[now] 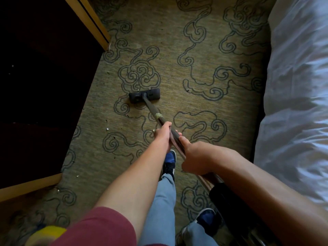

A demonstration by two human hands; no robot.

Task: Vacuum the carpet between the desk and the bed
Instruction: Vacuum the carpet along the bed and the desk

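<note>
left: desk [44, 77] blocks | right: bed [298, 103] blocks | centre: open carpet [177, 41] ahead

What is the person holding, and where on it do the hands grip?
Both hands grip the vacuum wand on its upper shaft: the left hand farther down toward the floor head, the right hand just behind it.

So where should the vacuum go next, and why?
Probably pull the vacuum head back and to the left, toward the white crumb on the carpet near the desk. Both the left hand and the right hand already grip the pole, and that crumb lies behind the head, not yet picked up.
</note>
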